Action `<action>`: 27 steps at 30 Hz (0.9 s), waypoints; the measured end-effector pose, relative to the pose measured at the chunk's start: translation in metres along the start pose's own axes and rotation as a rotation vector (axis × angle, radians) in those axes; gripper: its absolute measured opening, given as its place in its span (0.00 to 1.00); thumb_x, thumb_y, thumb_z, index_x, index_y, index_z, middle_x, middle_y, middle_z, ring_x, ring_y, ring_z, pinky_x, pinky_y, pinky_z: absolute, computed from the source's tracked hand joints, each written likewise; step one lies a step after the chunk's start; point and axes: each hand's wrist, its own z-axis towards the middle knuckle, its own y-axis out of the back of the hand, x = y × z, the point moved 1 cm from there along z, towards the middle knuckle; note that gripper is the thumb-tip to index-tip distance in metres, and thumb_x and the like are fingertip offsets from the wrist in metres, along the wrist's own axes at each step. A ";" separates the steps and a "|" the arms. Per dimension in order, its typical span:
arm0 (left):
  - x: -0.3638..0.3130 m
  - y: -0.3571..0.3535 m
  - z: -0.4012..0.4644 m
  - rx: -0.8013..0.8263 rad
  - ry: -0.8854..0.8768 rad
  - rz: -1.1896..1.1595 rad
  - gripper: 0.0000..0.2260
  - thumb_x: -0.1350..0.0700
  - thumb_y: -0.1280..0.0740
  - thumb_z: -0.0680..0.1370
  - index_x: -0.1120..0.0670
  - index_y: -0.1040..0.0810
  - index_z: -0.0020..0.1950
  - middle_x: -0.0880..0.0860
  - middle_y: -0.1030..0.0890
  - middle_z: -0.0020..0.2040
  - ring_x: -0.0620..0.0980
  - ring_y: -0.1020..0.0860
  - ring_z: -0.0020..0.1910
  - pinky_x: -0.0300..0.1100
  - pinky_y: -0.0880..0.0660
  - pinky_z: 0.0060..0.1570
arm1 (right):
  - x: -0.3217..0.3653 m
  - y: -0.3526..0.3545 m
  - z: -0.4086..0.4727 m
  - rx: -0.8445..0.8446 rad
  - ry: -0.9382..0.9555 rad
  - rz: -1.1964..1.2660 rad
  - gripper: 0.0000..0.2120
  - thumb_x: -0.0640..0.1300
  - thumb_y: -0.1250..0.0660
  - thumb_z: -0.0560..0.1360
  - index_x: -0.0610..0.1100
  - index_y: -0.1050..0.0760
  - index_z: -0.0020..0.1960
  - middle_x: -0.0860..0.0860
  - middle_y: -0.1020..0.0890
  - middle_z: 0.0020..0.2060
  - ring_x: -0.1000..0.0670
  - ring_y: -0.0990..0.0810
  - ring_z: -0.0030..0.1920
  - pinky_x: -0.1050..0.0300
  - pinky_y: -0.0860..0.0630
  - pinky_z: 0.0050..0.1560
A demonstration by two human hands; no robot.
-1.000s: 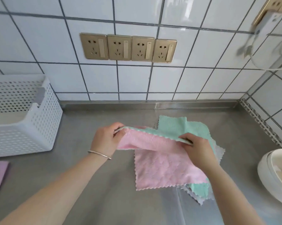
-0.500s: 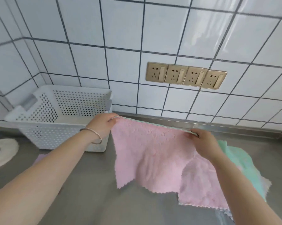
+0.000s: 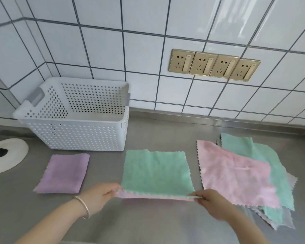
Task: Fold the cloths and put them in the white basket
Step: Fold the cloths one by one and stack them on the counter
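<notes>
**Near corners pinched, cloth laid flat for its first fold**

Left to right across the bench (image 3: 165, 226): at 9 o'clock a white round disc (image 3: 5, 155) with a dark hole sits on the steel. At 10 o'clock the white basket (image 3: 74, 131) stands against the wall, open side up; no cloth shows inside it. Just in front of it, at 8 o'clock, lies a folded purple cloth (image 3: 62, 173), not yet in the basket.

The left hand (image 3: 97, 196), a bangle on its wrist, pinches the near left corner of the green cloth (image 3: 157, 171); the right hand (image 3: 213, 203) pinches the near right corner. Each grip is narrow, closed on the hem. The cloth lies spread at the centre, green face up, a pink underside showing along the lifted near edge.

To do the fold well, I judge both corners should rise together and travel to 12 o'clock, landing on the far corners so the scalloped edges match; the far left corner looks slightly rumpled and wants smoothing first. Uneven hands would skew the crease.

At 3 o'clock waits the pile of unfolded cloths: a pink cloth (image 3: 236, 175) on top, green and grey ones beneath.

The bench is brushed steel with an upstand; behind it, white tiles with dark grout and four gold sockets (image 3: 214, 66) at 1 o'clock.
</notes>
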 end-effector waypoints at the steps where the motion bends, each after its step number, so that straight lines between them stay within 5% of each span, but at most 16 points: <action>1: 0.007 -0.014 0.000 0.051 0.018 0.024 0.16 0.56 0.44 0.81 0.37 0.26 0.41 0.24 0.25 0.38 0.25 0.28 0.40 0.30 0.34 0.43 | -0.004 -0.015 0.001 0.042 -0.014 -0.041 0.14 0.43 0.42 0.79 0.48 0.24 0.62 0.54 0.21 0.55 0.53 0.24 0.58 0.67 0.35 0.47; 4: 0.032 -0.046 -0.002 0.171 0.069 0.085 0.11 0.57 0.44 0.81 0.50 0.23 0.49 0.40 0.22 0.44 0.39 0.28 0.43 0.24 0.37 0.38 | -0.009 -0.048 -0.004 0.181 -0.059 -0.083 0.11 0.46 0.41 0.79 0.53 0.20 0.53 0.55 0.19 0.46 0.55 0.24 0.48 0.64 0.34 0.43; 6: 0.041 -0.055 -0.004 0.253 0.088 0.101 0.16 0.57 0.44 0.80 0.40 0.26 0.37 0.37 0.25 0.35 0.40 0.31 0.38 0.23 0.38 0.34 | -0.012 -0.058 -0.008 0.244 -0.091 -0.111 0.18 0.47 0.40 0.78 0.61 0.23 0.31 0.58 0.27 0.30 0.61 0.29 0.35 0.69 0.36 0.36; 8: 0.044 -0.056 -0.004 0.326 0.113 0.117 0.21 0.55 0.43 0.78 0.37 0.31 0.28 0.34 0.28 0.26 0.35 0.33 0.29 0.26 0.40 0.31 | -0.017 -0.062 -0.009 0.271 -0.142 -0.100 0.22 0.48 0.38 0.76 0.51 0.33 0.23 0.54 0.30 0.24 0.60 0.33 0.29 0.67 0.36 0.32; 13: 0.055 -0.052 0.016 0.251 0.200 -0.064 0.15 0.56 0.42 0.78 0.47 0.31 0.32 0.42 0.29 0.28 0.39 0.32 0.29 0.34 0.33 0.36 | -0.019 -0.057 0.004 0.252 -0.157 -0.004 0.21 0.46 0.39 0.76 0.48 0.42 0.27 0.54 0.37 0.26 0.57 0.38 0.27 0.63 0.43 0.30; 18: 0.056 -0.048 0.050 -0.037 0.281 -0.250 0.12 0.60 0.42 0.79 0.52 0.33 0.35 0.49 0.32 0.32 0.45 0.35 0.32 0.38 0.39 0.34 | -0.017 -0.047 0.037 -0.014 -0.150 0.177 0.20 0.47 0.36 0.76 0.47 0.39 0.28 0.53 0.36 0.25 0.56 0.37 0.28 0.63 0.43 0.30; 24: 0.054 -0.039 0.089 -0.154 0.393 -0.237 0.15 0.58 0.42 0.79 0.53 0.34 0.32 0.53 0.29 0.32 0.53 0.31 0.35 0.42 0.39 0.37 | -0.017 -0.030 0.079 -0.068 -0.153 0.142 0.14 0.45 0.41 0.78 0.45 0.37 0.34 0.52 0.32 0.30 0.53 0.34 0.30 0.61 0.40 0.31; 27: 0.058 -0.043 0.098 -0.179 0.460 -0.173 0.13 0.58 0.42 0.79 0.55 0.29 0.35 0.65 0.20 0.48 0.63 0.23 0.50 0.44 0.35 0.41 | -0.016 -0.033 0.091 -0.096 -0.176 0.102 0.12 0.45 0.42 0.78 0.45 0.36 0.36 0.51 0.30 0.31 0.48 0.30 0.36 0.62 0.38 0.32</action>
